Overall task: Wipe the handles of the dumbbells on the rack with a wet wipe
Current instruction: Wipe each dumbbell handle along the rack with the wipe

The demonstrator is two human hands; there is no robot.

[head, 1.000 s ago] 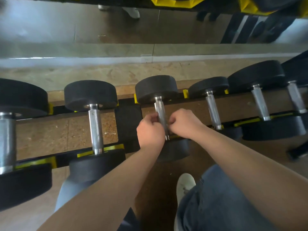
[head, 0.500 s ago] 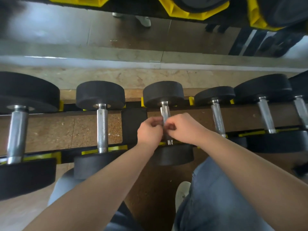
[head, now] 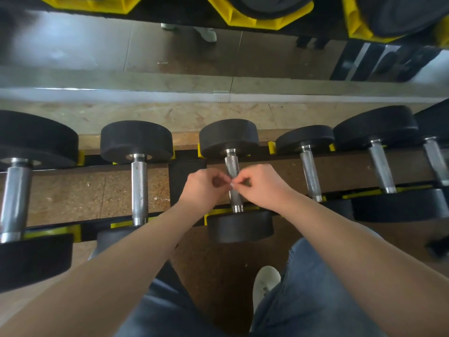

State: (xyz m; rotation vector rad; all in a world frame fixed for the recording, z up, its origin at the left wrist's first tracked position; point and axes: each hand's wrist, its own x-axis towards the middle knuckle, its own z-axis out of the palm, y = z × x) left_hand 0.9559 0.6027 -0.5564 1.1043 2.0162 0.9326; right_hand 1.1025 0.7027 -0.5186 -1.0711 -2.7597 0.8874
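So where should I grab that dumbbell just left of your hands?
Grab the silver handle in its middle, coming down from above. It is thin and rough, so fingers can wrap round it, and it lies bare between the two rails of the rack. The round black ends are likely too fat to hold.

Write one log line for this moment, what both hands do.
target: middle dumbbell handle; left hand: pinches white wipe over handle; right hand: pinches same wipe; wipe barely visible

Open gaps flank the middle handle (head: pixel 230 164), bounded by its black heads (head: pixel 228 137) and the neighbouring handles (head: pixel 139 188) either side.
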